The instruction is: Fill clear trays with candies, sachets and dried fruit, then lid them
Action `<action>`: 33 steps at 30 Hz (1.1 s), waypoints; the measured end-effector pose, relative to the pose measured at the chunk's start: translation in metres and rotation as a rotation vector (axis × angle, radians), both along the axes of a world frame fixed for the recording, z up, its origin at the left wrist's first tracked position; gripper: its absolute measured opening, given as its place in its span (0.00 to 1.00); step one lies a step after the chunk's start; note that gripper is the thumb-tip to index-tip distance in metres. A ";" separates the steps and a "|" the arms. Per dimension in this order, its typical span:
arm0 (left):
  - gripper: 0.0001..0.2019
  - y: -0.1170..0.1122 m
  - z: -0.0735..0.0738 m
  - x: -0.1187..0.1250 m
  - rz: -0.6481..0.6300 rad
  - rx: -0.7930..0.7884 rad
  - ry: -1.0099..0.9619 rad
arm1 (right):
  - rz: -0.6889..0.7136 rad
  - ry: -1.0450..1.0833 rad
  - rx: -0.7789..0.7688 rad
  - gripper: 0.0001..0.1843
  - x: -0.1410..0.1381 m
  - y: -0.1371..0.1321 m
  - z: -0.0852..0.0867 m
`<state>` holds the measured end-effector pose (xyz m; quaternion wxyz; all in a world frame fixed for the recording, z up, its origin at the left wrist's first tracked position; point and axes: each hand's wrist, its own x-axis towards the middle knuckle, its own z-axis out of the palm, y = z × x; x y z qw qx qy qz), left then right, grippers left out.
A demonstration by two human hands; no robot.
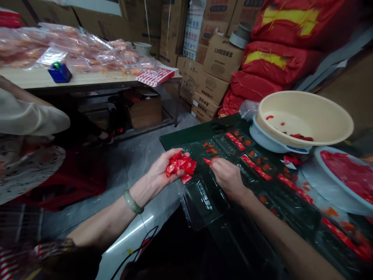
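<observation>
My left hand [163,169] is cupped palm up, fingers curled round a bunch of small shiny red packets [178,165]. A pale green bangle [133,202] circles that wrist. My right hand [229,177] pinches one small red packet [207,161] between thumb and fingertips, just over the clear plastic trays. Below my hands lies a clear tray [204,198] on the dark green table. Farther along, other clear trays hold long red packets [236,141] and small orange-brown pieces [210,148].
At right stand a cream basin [305,112] with a few red pieces, a pale blue basin under it, and a white basin [323,171] of red packets. Black scissors [219,127] lie at the far edge. A person's sleeve [32,112] is at left, beside a table [26,77] piled with bagged goods.
</observation>
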<state>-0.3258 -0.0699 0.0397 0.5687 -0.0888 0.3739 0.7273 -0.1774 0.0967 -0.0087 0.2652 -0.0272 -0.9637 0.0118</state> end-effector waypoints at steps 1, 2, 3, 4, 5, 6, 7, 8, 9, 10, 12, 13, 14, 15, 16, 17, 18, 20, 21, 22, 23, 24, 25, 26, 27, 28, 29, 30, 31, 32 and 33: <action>0.03 0.002 -0.002 0.000 0.008 0.027 -0.004 | -0.011 -0.057 0.059 0.14 -0.006 -0.001 -0.003; 0.03 0.004 -0.004 0.000 0.013 0.062 -0.013 | -0.020 -0.117 0.100 0.14 -0.010 -0.002 -0.005; 0.03 0.006 -0.006 0.000 0.012 0.098 -0.026 | -0.028 -0.172 0.113 0.14 -0.014 -0.003 -0.005; 0.04 0.009 -0.007 0.001 0.003 0.131 -0.042 | -0.043 -0.207 0.092 0.14 -0.016 -0.005 -0.003; 0.04 0.011 -0.007 0.002 -0.005 0.161 -0.057 | -0.064 -0.216 0.032 0.13 -0.016 -0.007 0.000; 0.04 0.012 -0.006 0.003 -0.009 0.189 -0.072 | -0.092 -0.193 -0.075 0.13 -0.016 -0.010 0.005; 0.05 0.013 -0.005 0.004 -0.005 0.217 -0.082 | -0.119 -0.153 -0.236 0.13 -0.014 -0.014 0.010; 0.05 0.014 -0.004 0.005 0.007 0.246 -0.089 | -0.146 -0.114 -0.445 0.13 -0.012 -0.018 0.016; 0.06 0.014 -0.002 0.006 0.018 0.274 -0.093 | -0.171 -0.085 -0.683 0.12 -0.011 -0.022 0.022; 0.07 0.015 -0.002 0.007 0.024 0.300 -0.095 | -0.186 -0.076 -0.923 0.13 -0.010 -0.027 0.027; 0.07 0.015 -0.002 0.010 0.006 0.335 -0.090 | -0.200 -0.078 -1.304 0.17 -0.011 -0.036 0.034; 0.06 0.015 -0.003 0.012 -0.019 0.343 -0.088 | -0.204 -0.060 -1.419 0.17 -0.012 -0.039 0.036; 0.05 0.015 -0.004 0.013 -0.053 0.346 -0.089 | -0.202 -0.019 -1.490 0.16 -0.014 -0.041 0.037; 0.04 0.015 -0.006 0.014 -0.088 0.348 -0.092 | -0.192 0.027 -1.533 0.15 -0.016 -0.042 0.037; 0.04 0.014 -0.007 0.015 -0.118 0.344 -0.095 | -0.182 0.072 -1.560 0.15 -0.017 -0.042 0.037; 0.04 0.013 -0.009 0.015 -0.135 0.338 -0.096 | -0.177 0.105 -1.577 0.15 -0.019 -0.041 0.037; 0.03 0.011 -0.010 0.014 -0.134 0.331 -0.093 | -0.175 0.119 -1.588 0.15 -0.019 -0.040 0.038; 0.02 0.007 -0.012 0.011 -0.103 0.312 -0.074 | -0.181 0.105 -1.593 0.16 -0.021 -0.037 0.039; 0.02 0.005 -0.013 0.008 -0.087 0.297 -0.062 | -0.184 0.093 -1.588 0.16 -0.023 -0.035 0.039; 0.02 0.003 -0.014 0.006 -0.073 0.285 -0.051 | -0.181 0.084 -1.583 0.17 -0.025 -0.034 0.040; 0.02 0.001 -0.015 0.003 -0.060 0.281 -0.042 | -0.176 0.076 -1.580 0.17 -0.027 -0.033 0.040; 0.02 0.000 -0.017 0.001 -0.050 0.283 -0.038 | -0.169 0.064 -1.580 0.17 -0.031 -0.033 0.040; 0.02 0.000 -0.018 -0.001 -0.048 0.291 -0.041 | -0.163 0.043 -1.580 0.18 -0.034 -0.034 0.039; 0.03 0.000 -0.019 -0.002 -0.048 0.307 -0.050 | -0.153 0.004 -1.581 0.18 -0.037 -0.035 0.038; 0.03 0.000 -0.020 -0.003 -0.048 0.322 -0.061 | -0.137 -0.046 -1.580 0.19 -0.040 -0.037 0.038; 0.03 0.001 -0.021 -0.004 -0.047 0.333 -0.071 | -0.116 -0.092 -1.574 0.19 -0.042 -0.039 0.037; 0.04 0.001 -0.022 -0.005 -0.047 0.336 -0.078 | -0.095 -0.120 -1.562 0.18 -0.043 -0.041 0.036; 0.04 0.002 -0.022 -0.005 -0.042 0.337 -0.080 | -0.075 -0.124 -1.548 0.18 -0.044 -0.042 0.036; 0.04 0.002 -0.022 -0.006 -0.031 0.337 -0.080 | -0.063 -0.112 -1.531 0.17 -0.045 -0.042 0.035; 0.05 0.003 -0.022 -0.008 -0.019 0.337 -0.080 | -0.065 -0.086 -1.508 0.16 -0.045 -0.041 0.034; 0.05 0.002 -0.022 -0.009 -0.008 0.336 -0.081 | -0.083 -0.053 -1.474 0.16 -0.045 -0.037 0.033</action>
